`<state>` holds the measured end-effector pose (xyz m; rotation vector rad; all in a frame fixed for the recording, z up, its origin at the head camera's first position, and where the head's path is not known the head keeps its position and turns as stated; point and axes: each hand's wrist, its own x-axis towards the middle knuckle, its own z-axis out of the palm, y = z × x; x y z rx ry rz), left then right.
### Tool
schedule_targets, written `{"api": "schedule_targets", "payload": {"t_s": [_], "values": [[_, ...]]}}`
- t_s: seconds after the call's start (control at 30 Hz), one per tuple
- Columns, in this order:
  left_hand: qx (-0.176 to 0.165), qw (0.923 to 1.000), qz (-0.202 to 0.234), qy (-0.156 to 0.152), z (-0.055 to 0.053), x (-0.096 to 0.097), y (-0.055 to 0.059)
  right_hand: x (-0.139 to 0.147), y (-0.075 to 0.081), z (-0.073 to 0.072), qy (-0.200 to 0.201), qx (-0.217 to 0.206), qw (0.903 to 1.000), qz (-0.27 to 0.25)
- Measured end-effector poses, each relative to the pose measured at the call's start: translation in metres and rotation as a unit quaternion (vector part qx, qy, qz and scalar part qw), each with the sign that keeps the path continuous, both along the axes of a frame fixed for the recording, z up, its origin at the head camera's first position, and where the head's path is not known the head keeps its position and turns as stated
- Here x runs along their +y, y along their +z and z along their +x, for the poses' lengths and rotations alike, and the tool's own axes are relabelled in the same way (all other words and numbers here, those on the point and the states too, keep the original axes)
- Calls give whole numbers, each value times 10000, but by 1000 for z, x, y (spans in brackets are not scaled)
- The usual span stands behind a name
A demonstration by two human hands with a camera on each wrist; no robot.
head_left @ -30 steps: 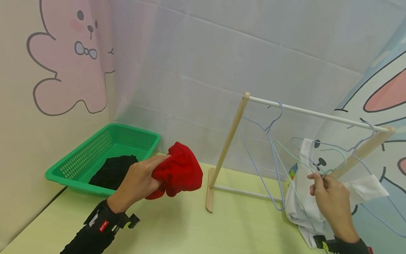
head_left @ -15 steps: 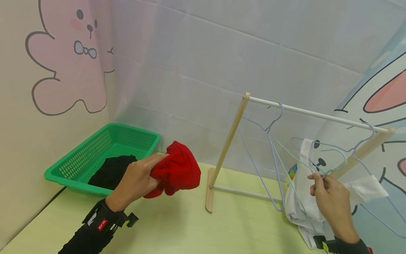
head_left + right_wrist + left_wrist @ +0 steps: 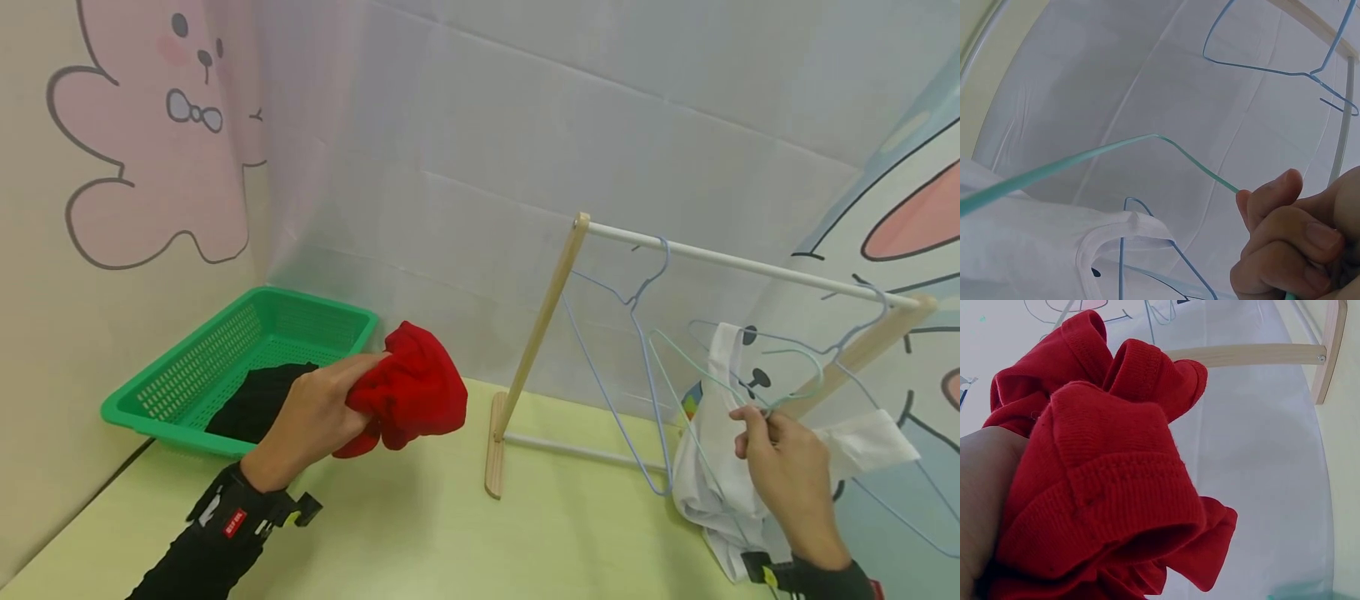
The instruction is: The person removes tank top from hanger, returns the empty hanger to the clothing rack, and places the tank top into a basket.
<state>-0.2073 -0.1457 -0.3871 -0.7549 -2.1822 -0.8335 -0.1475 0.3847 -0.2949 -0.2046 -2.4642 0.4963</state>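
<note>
My left hand (image 3: 318,408) grips a bunched red garment (image 3: 408,387) above the table, between the green basket and the rack. Up close in the left wrist view, the red garment (image 3: 1110,469) shows ribbed, stitched cuffs and folded-over openings. At the right, my right hand (image 3: 787,475) pinches a mint green wire hanger (image 3: 701,450) just below its hook. In the right wrist view the fingers (image 3: 1288,250) curl round the green hanger (image 3: 1085,153). Behind that hand a white garment (image 3: 723,492) hangs by its straps on a blue hanger (image 3: 851,342).
A wooden rack (image 3: 542,325) with a white rail (image 3: 750,265) stands on the yellow table (image 3: 450,533). One blue hanger (image 3: 651,392) hangs bare near its left post. The green basket (image 3: 180,367) at the left holds a black cloth (image 3: 255,400).
My left hand has drifted slightly left and up with the red garment. The right hand keeps its pinch on the green hanger and has hardly moved.
</note>
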Motion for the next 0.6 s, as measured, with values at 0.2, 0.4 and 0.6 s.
{"api": "schedule_targets", "payload": {"t_s": [0.2,0.4,0.6], "values": [[-91,9999,25,35,0,-1,0,-1,0,0,-115,-32,9999,-21],[-168,9998,57,65,1,-2,-2,-1,1,2,-93,-37,9999,-26],[-125,9998,54,124,0,-5,-1,-1,2,3,-42,34,10000,-29]]}}
